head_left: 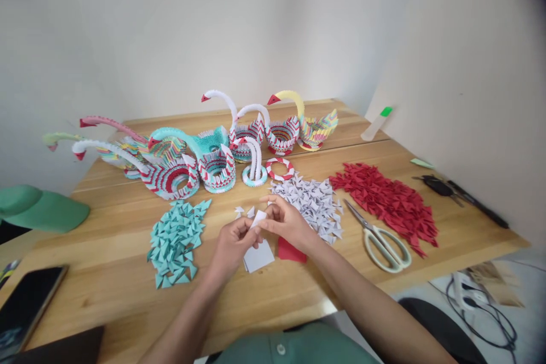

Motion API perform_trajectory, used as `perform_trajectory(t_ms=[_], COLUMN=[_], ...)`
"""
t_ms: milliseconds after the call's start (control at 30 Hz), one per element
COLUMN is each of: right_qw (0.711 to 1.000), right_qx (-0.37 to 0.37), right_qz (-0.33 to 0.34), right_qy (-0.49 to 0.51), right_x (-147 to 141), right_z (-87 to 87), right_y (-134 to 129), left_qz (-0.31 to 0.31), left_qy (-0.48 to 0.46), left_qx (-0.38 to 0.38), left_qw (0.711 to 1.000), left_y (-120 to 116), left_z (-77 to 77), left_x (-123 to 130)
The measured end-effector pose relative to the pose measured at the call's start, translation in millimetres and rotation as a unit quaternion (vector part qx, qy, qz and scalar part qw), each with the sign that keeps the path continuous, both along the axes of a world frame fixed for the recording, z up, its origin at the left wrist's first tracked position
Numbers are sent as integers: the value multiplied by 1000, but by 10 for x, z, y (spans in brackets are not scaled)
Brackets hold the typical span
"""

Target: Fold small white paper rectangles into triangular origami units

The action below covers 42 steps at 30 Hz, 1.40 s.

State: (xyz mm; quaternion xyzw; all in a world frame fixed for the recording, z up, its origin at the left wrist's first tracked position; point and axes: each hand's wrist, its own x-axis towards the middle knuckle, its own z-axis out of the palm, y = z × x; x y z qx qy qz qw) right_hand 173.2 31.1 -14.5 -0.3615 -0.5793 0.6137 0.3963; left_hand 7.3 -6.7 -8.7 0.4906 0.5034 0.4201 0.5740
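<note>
Red triangles (386, 200), teal triangles (177, 236).

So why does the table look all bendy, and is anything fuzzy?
In the head view, the wide lens bows the wooden table edges and darkens the top right corner. Soft, even light leaves only faint shadows. The hands holding a small white paper piece look sharp, as do the scissors; the phone at the left edge is stretched and a bit soft.
</note>
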Motion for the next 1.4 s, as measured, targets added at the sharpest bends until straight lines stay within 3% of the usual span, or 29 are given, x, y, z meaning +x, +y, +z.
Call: perform_trajectory(t_ms=[133, 400, 567, 867, 1167, 1400], right_qw=[1000, 998, 998, 996, 996, 994], right_qx=[6, 27, 23, 40, 50, 55], right_qz=[16, -47, -53, -71, -56, -77], right_qy=[-19, -8, 3, -20, -50, -56], right_x=[2, 33, 60, 75, 46, -14], right_z=[48, 95, 103, 130, 107, 96], right_y=[-14, -1, 26, 33, 7, -26], left_qz=[-1, 7, 20, 55, 112, 87], left_qy=[10, 8, -8, -9, -58, -75], left_qx=[-1, -5, 10, 28, 65, 16], left_qw=[1000, 1000, 1000, 998, 990, 993], left_y=[4, 24, 35, 34, 19, 22], left_z=[-18, -54, -106, 17, -5, -51], left_x=[18, 10, -30, -42, -67, -37])
